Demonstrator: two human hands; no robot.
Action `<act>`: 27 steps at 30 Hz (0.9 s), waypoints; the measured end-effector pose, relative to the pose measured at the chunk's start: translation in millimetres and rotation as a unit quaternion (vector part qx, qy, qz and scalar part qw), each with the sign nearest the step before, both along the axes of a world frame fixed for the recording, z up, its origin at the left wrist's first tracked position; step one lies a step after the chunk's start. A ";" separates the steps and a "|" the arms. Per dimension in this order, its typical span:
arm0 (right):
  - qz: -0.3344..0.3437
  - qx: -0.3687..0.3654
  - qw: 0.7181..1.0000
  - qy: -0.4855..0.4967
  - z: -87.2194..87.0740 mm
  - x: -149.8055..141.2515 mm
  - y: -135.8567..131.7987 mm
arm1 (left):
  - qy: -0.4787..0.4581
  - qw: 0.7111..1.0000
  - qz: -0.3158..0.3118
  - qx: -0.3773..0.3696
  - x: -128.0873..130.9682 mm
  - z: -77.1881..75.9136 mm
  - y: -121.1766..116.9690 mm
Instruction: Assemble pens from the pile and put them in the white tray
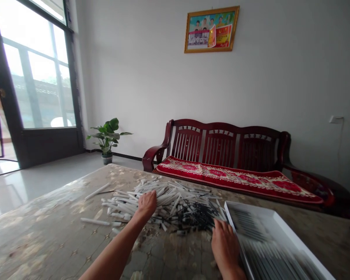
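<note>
A heap of white pen barrels with dark slim pen parts on its right side lies on the table. My left hand rests at the heap's middle, fingers curled down among the white barrels; whatever they grip is hidden. At the right edge, beside the dark parts, is my right hand, its fingers bent over and their tips partly out of sight. Just right of that hand stands a shallow white box holding rows of slim grey-and-white pens, blurred.
Loose white barrels lie left of the heap on the patterned tablecloth. Behind the table is a dark red wooden bench with a red floral cover. A potted plant stands by the glass door.
</note>
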State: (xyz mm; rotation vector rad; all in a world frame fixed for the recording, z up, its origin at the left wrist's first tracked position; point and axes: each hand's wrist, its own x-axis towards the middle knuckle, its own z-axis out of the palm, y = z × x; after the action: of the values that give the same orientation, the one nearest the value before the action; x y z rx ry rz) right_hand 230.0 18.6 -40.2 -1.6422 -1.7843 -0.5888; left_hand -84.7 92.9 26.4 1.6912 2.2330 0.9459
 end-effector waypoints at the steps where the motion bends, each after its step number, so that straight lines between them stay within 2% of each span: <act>1: -0.011 -0.010 1.000 -0.017 -1.1 1.4 0.2 | -0.001 1.000 -0.002 -0.002 -0.1 2.3 -1.6; 8: -0.015 -0.033 0.998 -0.041 -6.2 10.0 4.7 | -0.029 0.998 -0.016 0.048 11.1 21.4 -20.5; 12: -0.002 -0.031 0.999 -0.021 -6.6 11.7 5.1 | -0.108 0.990 -0.038 0.088 34.2 14.8 -36.3; 13: 0.004 -0.031 0.999 -0.013 -5.9 11.7 4.7 | -0.213 0.969 -0.065 0.109 41.8 9.7 -40.8; 15: 0.017 -0.030 0.999 0.004 -3.5 11.4 3.3 | -0.282 0.949 -0.086 0.111 56.9 -2.5 -50.1; 17: 0.029 -0.023 0.999 0.023 -0.4 11.1 1.5 | -0.435 0.888 -0.106 0.101 69.4 -14.3 -59.6; 18: 0.035 -0.017 0.999 0.032 1.1 10.9 0.7 | -0.473 0.868 -0.113 0.098 73.7 -18.9 -64.4; 20: 0.051 -0.004 0.997 0.055 3.5 9.9 -0.3 | -0.498 0.852 -0.126 0.104 77.9 -25.3 -73.1; 24: 0.113 0.018 0.985 0.127 4.7 2.2 -1.2 | -0.471 0.862 -0.127 0.141 73.2 -31.0 -82.9; 26: 0.147 0.019 0.976 0.160 4.6 -5.5 -2.9 | -0.529 0.830 -0.114 0.132 69.5 -32.9 -82.6; 27: 0.164 0.014 0.971 0.173 4.7 -10.1 -4.5 | -0.580 0.799 -0.099 0.122 68.0 -33.6 -81.4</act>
State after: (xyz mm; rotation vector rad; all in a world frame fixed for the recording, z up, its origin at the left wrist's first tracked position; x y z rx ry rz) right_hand 219.9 14.1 -35.5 -1.2959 -1.7211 -0.1641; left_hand -16.7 11.5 -7.2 0.8711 1.1073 1.6342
